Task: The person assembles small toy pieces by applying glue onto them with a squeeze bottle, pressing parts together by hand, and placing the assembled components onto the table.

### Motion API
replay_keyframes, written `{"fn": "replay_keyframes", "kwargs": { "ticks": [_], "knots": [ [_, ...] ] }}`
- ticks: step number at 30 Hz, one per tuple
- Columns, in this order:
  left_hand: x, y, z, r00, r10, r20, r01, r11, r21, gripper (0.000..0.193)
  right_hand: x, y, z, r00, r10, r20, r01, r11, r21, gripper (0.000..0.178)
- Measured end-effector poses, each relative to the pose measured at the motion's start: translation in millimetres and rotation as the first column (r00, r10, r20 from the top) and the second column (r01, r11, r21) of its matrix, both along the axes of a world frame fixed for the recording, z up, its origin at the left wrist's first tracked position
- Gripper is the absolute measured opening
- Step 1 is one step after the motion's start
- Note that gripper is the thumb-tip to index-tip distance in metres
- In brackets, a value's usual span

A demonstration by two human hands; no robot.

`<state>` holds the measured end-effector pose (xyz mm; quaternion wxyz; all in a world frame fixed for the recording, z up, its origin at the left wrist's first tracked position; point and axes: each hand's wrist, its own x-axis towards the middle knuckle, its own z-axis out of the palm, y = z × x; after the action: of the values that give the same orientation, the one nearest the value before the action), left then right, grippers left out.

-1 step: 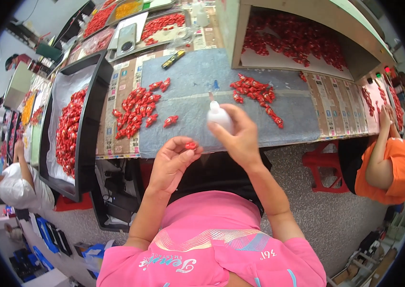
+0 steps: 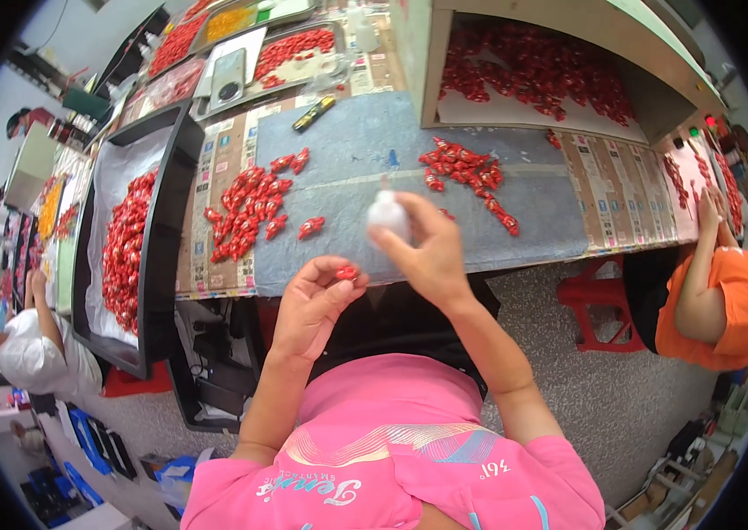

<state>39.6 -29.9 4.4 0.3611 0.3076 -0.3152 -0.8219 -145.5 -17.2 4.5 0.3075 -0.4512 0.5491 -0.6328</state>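
My left hand (image 2: 307, 305) is near the table's front edge, pinching a small red piece (image 2: 348, 272) with a few pale marks between thumb and fingertips. A white squeeze bottle (image 2: 387, 218) with a thin nozzle is gripped in my right hand (image 2: 427, 247), upright above the blue-grey mat (image 2: 347, 194). On the mat's left lies a pile of similar red pieces (image 2: 250, 208), with one single piece (image 2: 311, 228) apart from it. Another cluster of red pieces (image 2: 462, 168) lies to the right, past my right hand.
Left of the mat stands a black tray (image 2: 162, 238) holding many red pieces. A yellow-and-black cutter-like tool (image 2: 314, 114) lies behind. An open-fronted box (image 2: 431, 79) with red pieces stands back right. One person (image 2: 714, 309) sits at right, another (image 2: 38, 340) at left.
My right hand and the bottle have shifted left, closer to my left hand. A red piece now shows beside my right hand. My left hand still holds its piece.
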Motion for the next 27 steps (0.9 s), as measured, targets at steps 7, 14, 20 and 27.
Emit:
{"fn": "replay_keyframes", "kwargs": {
  "ticks": [7, 14, 20, 27],
  "knots": [
    [7, 5, 1, 0.999, 0.033, -0.011, -0.033, 0.999, 0.002, 0.025, 16, -25, -1, 0.97, 0.01, -0.243, -0.015, 1.0, -0.018, 0.038],
    [7, 3, 1, 0.999, 0.052, -0.018, -0.052, 0.999, 0.008, 0.024, -29, -7, 7, 0.767, -0.199, -0.61, 0.151, 0.98, -0.131, 0.028],
    [-4, 2, 1, 1.0, 0.019, -0.024, -0.019, 1.0, -0.013, 0.024, -42, -8, 10, 0.501, -0.044, -0.864, 0.269, 0.957, 0.108, 0.016],
    [-7, 3, 2, 1.0, 0.02, -0.022, -0.021, 0.999, -0.049, 0.024, -41, -4, 18, 0.795, 0.108, -0.596, -0.027, 0.989, 0.143, 0.01]
  ]
}}
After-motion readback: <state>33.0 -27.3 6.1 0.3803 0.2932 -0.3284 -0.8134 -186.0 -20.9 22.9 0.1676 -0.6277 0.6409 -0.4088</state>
